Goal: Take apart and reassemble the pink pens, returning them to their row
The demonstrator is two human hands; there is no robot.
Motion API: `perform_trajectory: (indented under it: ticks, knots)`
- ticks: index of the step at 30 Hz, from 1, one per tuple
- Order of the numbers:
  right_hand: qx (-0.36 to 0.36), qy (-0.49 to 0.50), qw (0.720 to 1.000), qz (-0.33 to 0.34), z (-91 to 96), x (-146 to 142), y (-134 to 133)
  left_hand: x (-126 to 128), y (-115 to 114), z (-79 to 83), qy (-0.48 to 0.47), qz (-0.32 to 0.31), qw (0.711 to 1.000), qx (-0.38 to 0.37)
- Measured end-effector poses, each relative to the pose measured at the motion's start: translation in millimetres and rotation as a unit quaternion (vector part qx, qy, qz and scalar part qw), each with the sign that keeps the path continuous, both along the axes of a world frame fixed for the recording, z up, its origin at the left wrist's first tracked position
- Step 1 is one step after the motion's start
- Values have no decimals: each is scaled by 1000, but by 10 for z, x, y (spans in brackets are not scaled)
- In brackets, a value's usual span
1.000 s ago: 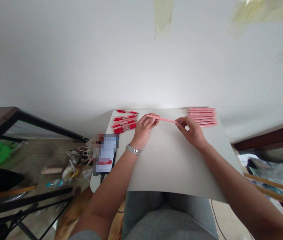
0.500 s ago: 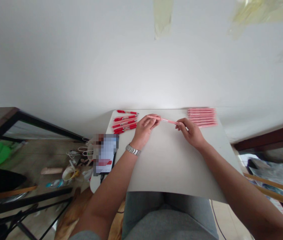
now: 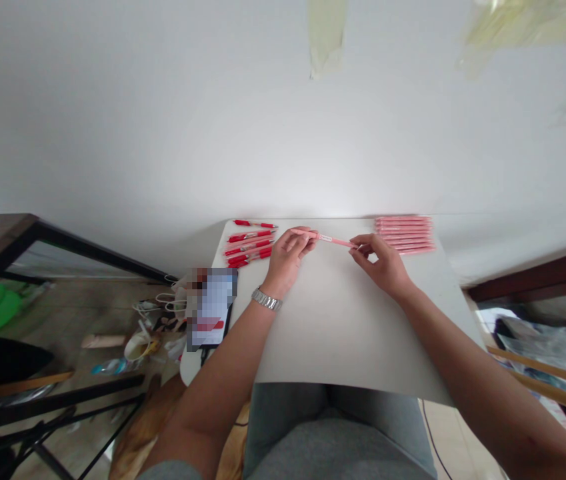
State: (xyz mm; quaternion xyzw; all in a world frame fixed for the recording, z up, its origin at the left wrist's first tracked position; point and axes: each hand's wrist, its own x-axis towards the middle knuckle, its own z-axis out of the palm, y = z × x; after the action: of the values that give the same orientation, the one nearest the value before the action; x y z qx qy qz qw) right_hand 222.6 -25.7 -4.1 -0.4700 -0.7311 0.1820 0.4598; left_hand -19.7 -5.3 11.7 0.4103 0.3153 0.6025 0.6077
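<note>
White table (image 3: 343,333): stands against a pale wall, with the person seated at its near edge.

Row of pink pens (image 3: 405,233): laid side by side at the far right corner, parallel to the back edge.

Red pens (image 3: 250,243): a looser group at the far left corner, roughly parallel, some touching.

Left hand (image 3: 287,257): raised over the far middle of the table, fingers curled closed on the left end of a single pink pen (image 3: 330,239).

Right hand (image 3: 383,263): thumb and forefinger pinched on the pen's right end, the other fingers loosely bent.

The pen spans the gap between both hands, tilted slightly down to the right, clear of the tabletop and between the two pen groups.

Metal wristwatch (image 3: 266,299): on the left wrist.
</note>
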Motion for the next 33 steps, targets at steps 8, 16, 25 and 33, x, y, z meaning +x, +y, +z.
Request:
perform_trajectory:
  ticks: [8, 16, 25, 33]
  knots:
    - [-1, -21, 1000, -13, 40, 9, -19, -11, -3, -2, 4, -18, 1000, -2]
    - [-29, -21, 999, 12, 76, 7, -30, -14, -13, 3, 9, -25, 1000, 3]
    - [-45, -13, 999, 26, 109, 7, -46, -7, -24, 3, 16, -31, 999, 10]
    - [3, 7, 1000, -7, 7, 0, -3, 2, -6, -8, 2, 0, 1000, -2]
